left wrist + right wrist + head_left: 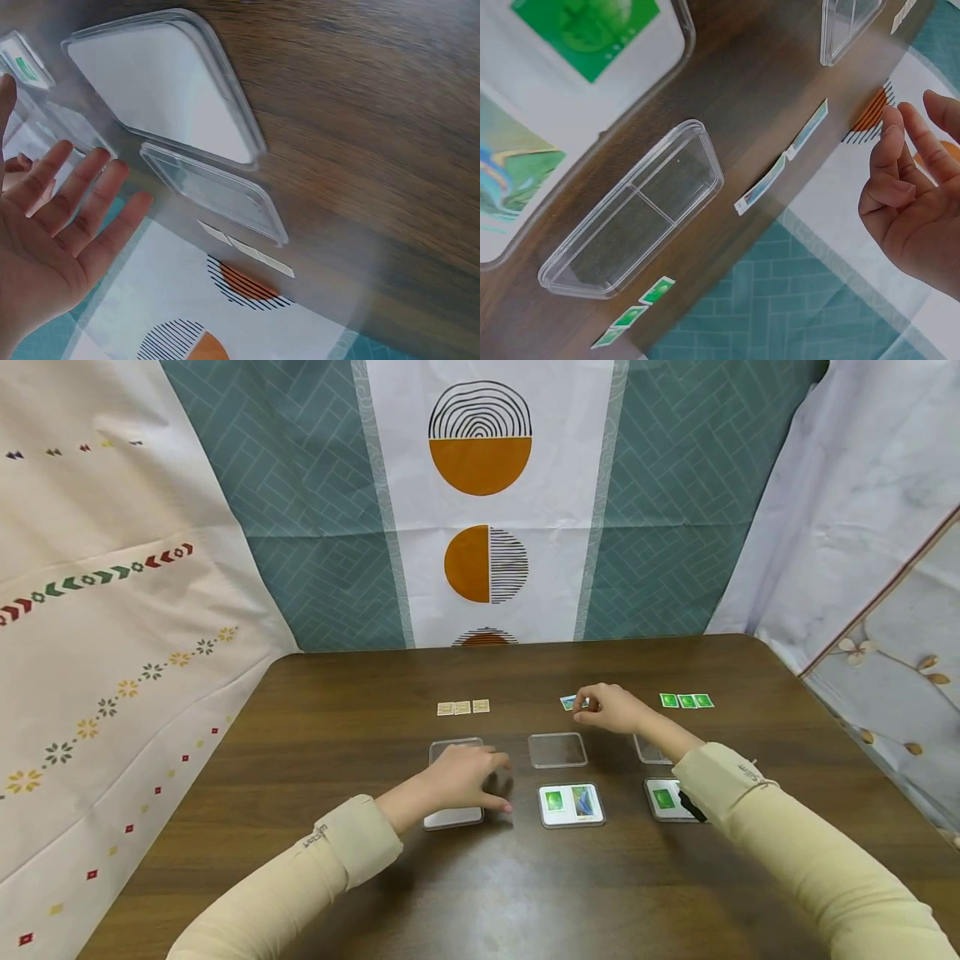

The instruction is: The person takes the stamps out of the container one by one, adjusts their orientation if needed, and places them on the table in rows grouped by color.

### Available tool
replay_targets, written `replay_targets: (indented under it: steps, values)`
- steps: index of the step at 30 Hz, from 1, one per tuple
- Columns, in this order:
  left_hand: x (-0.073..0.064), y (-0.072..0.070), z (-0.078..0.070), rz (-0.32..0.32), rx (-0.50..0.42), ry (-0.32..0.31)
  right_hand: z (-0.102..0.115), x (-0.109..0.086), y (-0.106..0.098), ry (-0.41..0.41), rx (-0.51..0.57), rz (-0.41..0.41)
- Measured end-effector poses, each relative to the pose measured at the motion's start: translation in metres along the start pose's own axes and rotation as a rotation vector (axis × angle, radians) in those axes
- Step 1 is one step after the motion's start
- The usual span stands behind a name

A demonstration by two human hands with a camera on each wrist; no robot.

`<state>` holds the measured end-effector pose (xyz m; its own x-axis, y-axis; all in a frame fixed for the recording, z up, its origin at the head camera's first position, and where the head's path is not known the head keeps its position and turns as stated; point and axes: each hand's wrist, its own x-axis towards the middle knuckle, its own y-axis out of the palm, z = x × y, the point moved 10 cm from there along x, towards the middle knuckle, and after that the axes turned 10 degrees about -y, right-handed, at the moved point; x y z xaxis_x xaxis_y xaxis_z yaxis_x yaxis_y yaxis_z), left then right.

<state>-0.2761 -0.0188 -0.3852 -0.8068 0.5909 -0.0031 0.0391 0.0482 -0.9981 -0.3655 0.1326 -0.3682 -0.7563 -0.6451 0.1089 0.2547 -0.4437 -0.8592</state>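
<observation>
My left hand (461, 777) hovers with spread fingers over the left pair of clear plastic cases; nothing is in it. Below it lies a case with a blank white card (165, 90), and behind that a clear case piece (217, 191). At the back, my right hand (611, 708) is over the blue picture stamps (567, 703), partly covering them in the head view. Two of these stamps (763, 184) lie on the table in the right wrist view. The right fingers (889, 142) are loosely bent, with nothing visible between them.
Beige stamps (462, 707) lie back left, green stamps (686, 701) back right. A clear case piece (557, 750) lies in the middle, behind a case (551, 819) with one green and one blue stamp. Another filled case (607, 124) lies under the right forearm, before a clear piece (630, 225).
</observation>
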Motion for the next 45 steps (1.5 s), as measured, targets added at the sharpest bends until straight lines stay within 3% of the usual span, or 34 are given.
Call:
replay_targets:
  steps: [8, 15, 21, 35, 45]
  values:
    - [0.011, 0.002, -0.013, 0.02, 0.023, 0.005, 0.016, -0.014, 0.004, -0.068, 0.03, -0.001]
    - [0.018, 0.008, -0.019, 0.029, 0.019, -0.039, 0.028, -0.027, 0.012, -0.114, 0.015, 0.017]
    - [0.021, 0.01, -0.023, 0.013, 0.006, -0.063, 0.031, -0.035, 0.017, -0.106, 0.01, 0.008]
    - [0.018, 0.021, -0.03, -0.005, -0.06, -0.151, 0.033, -0.053, 0.027, -0.11, 0.032, -0.044]
    - [0.014, 0.026, -0.035, -0.036, -0.048, -0.154, 0.05, -0.06, 0.034, -0.151, -0.015, -0.051]
